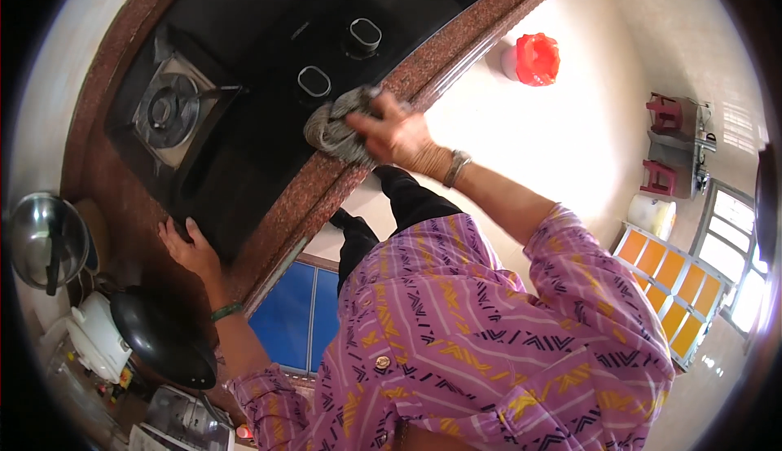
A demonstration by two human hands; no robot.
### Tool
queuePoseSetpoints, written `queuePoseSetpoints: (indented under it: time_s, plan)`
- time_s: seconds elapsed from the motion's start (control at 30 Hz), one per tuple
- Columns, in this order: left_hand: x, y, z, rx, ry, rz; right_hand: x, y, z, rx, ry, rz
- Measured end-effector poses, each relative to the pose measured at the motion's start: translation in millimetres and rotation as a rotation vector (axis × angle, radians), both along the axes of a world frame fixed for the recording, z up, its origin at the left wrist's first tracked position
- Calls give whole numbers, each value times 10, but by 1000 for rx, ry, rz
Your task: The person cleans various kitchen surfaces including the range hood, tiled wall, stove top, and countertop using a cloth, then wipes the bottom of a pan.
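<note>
My right hand (400, 130) presses a grey cloth (342, 127) onto the front edge of a black glass gas hob (256, 139), over the reddish granite rim. Just beyond the cloth are two control knobs (314, 81) with pale oval outlines. My left hand (192, 255) rests with fingers spread at the hob's left edge, on or beside the granite countertop (131, 206); it holds nothing. A gas burner (164, 115) with a square pan support sits on the far left part of the hob.
Left of my left hand stand a black wok (162, 335), a white appliance (101, 335) and a steel pot (49, 240). Blue cabinet doors (284, 313) are below the counter. A bin with a red liner (537, 60) stands on the floor, with an orange-panelled cabinet (669, 286) farther off.
</note>
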State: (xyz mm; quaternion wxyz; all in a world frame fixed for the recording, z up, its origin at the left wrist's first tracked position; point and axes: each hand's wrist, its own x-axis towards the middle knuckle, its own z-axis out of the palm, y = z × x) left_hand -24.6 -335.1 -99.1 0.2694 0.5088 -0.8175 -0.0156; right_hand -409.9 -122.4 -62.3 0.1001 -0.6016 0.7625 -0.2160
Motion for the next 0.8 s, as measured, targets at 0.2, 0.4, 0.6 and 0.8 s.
queuePoseSetpoints:
  time_s: [0.2,0.4,0.6,0.8]
  plan:
    - [-87,21,48,108,-21,83,-2121,-16,-275,-180,210,-463]
    - [-72,-14,-4,88,-52,100,-2675,-277,-12,-49,150,-937]
    - [-161,59,67,104,-24,78,-1633,-169,-76,-146,165,-169]
    - [-25,58,15,154,14,96,-2688,-705,-115,-51,163,-416]
